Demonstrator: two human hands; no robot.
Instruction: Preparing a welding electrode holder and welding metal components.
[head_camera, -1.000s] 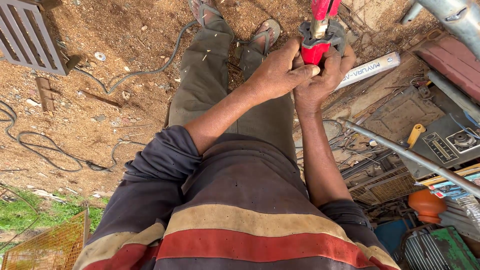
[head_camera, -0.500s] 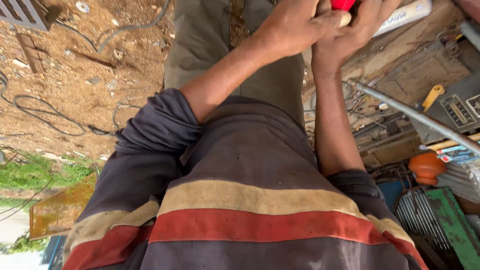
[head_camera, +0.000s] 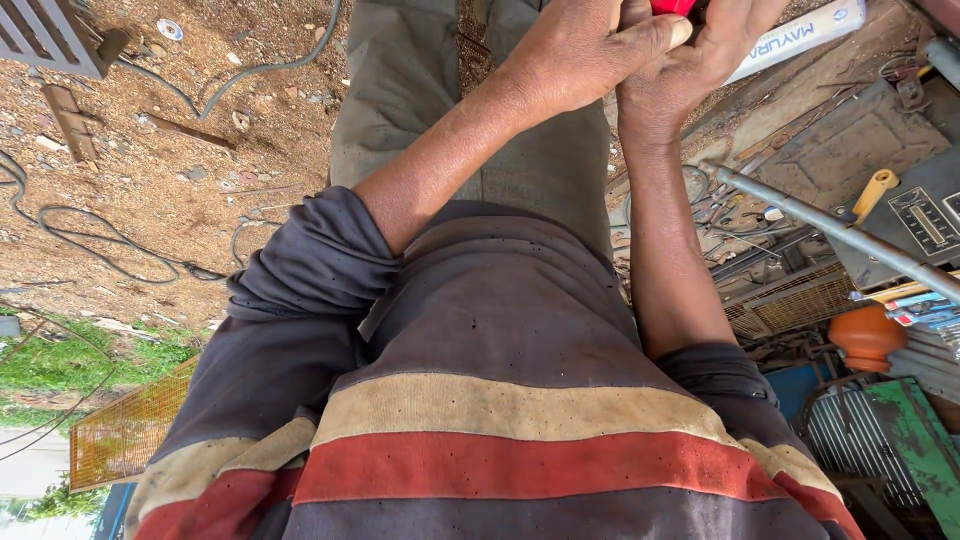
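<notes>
At the top edge of the head view: both hands are meeting around a small red plastic-looking object, most of it cut off by the frame.
Left hand: it is curling in from the left, fingers bent, thumb stretching across to press against the red object's lower edge.
Right hand: it is wrapping up from below and behind, palm facing the left hand, fingers closing over the object's right side.
Hand state: both are clamping together on the red object, with no gap showing between them; how firmly they are pressing cannot be told.
Doing it well: judging by the grip, the two hands are best working against each other, the right one bracing while the left thumb is doing the pushing, wrists kept close so the small piece is not slipping out.
Forearms: both are bare, reaching forward from the rolled sleeves of a dark grey shirt with tan and red stripes.
Below the hands: grey trousers are running up the middle over brown gravelly ground.
To the right: a white tube with blue print is lying just beside the right hand, a grey metal pipe is crossing a cluttered heap of scrap metal, and a yellow-handled tool is resting near it.
Further out: an orange rounded pot and a green metal frame are sitting at the right edge, and black cables are trailing over the ground on the left.
</notes>
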